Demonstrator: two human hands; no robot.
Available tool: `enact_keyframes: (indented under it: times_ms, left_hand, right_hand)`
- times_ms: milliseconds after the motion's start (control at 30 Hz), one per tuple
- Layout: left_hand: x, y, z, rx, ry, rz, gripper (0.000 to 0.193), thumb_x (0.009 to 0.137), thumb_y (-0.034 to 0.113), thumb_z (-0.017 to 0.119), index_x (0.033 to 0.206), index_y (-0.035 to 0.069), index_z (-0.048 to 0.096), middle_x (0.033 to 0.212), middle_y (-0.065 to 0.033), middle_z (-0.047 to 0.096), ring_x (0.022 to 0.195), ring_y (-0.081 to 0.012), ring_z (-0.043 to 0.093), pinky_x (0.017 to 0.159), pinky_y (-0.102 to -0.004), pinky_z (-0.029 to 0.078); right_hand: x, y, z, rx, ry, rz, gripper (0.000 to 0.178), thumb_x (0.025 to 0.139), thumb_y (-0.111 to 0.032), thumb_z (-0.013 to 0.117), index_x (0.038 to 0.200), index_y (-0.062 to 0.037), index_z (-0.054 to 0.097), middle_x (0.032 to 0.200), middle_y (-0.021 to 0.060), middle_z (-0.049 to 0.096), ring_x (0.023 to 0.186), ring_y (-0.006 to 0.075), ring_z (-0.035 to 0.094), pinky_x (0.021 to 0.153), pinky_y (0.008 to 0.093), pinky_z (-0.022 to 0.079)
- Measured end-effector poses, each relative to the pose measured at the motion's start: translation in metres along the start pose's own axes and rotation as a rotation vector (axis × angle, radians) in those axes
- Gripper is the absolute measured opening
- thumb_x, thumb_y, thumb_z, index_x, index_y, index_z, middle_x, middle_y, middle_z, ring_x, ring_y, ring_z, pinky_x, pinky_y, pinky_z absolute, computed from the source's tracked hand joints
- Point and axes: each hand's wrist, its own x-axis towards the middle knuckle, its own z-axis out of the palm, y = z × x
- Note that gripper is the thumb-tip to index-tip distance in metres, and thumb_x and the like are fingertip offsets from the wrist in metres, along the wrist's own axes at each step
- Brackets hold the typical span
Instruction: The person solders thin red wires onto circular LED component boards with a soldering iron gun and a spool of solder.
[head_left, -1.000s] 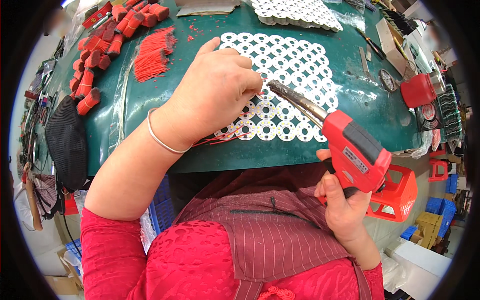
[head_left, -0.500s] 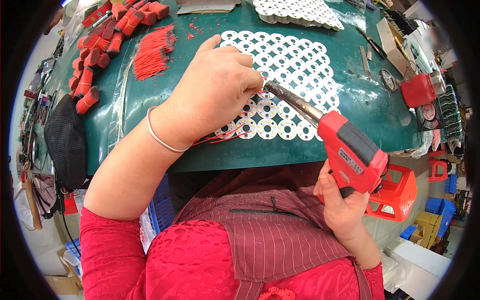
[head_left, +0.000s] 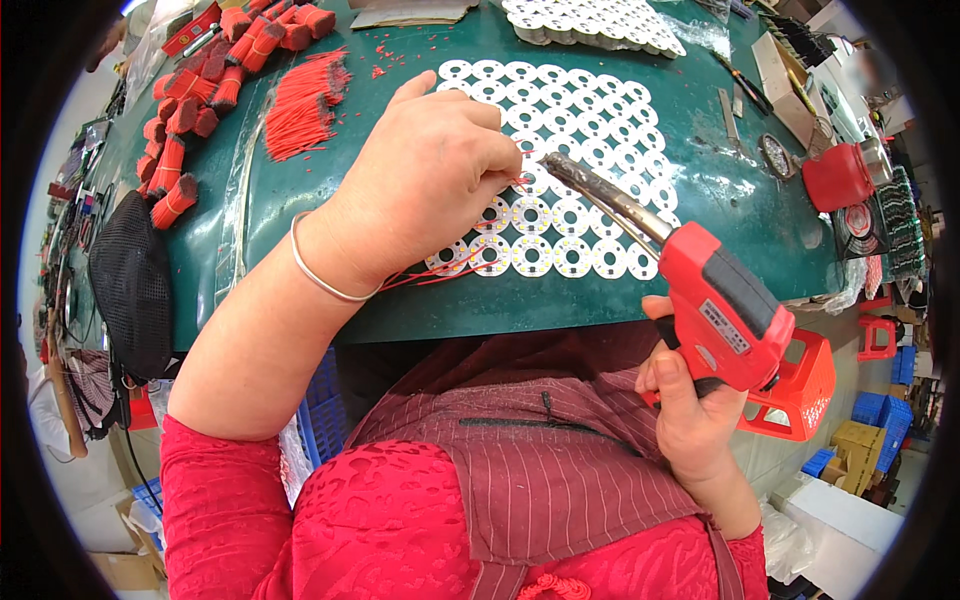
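Note:
My right hand (head_left: 695,395) is closed round the handle of a red and black soldering gun (head_left: 725,305). Its dark metal tip points up and left, just right of my left fingertips. My left hand (head_left: 435,170) reaches over a panel of white round LED boards (head_left: 570,215), thumb and finger pinched together. Short ends of red wire (head_left: 519,182) show at that pinch. More red wires (head_left: 440,272) stick out below the hand, lying over the lowest boards at the left. The palm side of the left hand is hidden.
Loose red wires (head_left: 305,105) and bundled red wires (head_left: 172,165) lie at the left. Another stack of LED boards (head_left: 600,22) sits at the back. Pliers (head_left: 745,85), a red pot (head_left: 840,180) and a round tin (head_left: 776,157) are at the right. A black mesh cap (head_left: 132,285) hangs at the left edge.
The soldering gun in my right hand has moved slightly right, its tip drawing away from the left fingertips. My left hand has hardly moved.

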Motion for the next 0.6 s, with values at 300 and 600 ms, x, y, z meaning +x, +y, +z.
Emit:
enact_keyframes:
  times_ms: [300, 600]
  left_hand:
    - [0.007, 0.005, -0.003, -0.069, 0.105, 0.084, 0.011, 0.071, 0.002, 0.078, 0.078, 0.008, 0.071, 0.074, -0.0037, 0.059, 0.081, -0.0243, 0.058, 0.081, -0.0377, 0.046]
    - [0.003, 0.011, 0.004, -0.066, 0.046, 0.049, 0.012, 0.071, 0.003, 0.077, 0.075, 0.01, 0.068, 0.07, -0.0034, 0.054, 0.078, -0.0247, 0.057, 0.086, -0.0418, 0.046]
  right_hand:
    - [-0.01, 0.0, -0.008, 0.055, 0.057, 0.057, 0.045, 0.099, -0.008, 0.059, 0.139, 0.0042, 0.043, 0.129, 0.0206, 0.06, 0.067, 0.0091, 0.053, 0.06, 0.0283, 0.053]
    - [-0.011, -0.001, -0.01, -0.001, 0.002, 0.034, 0.04, 0.099, -0.008, 0.058, 0.135, 0.0039, 0.045, 0.124, 0.0186, 0.06, 0.068, 0.0101, 0.055, 0.06, 0.0288, 0.053]
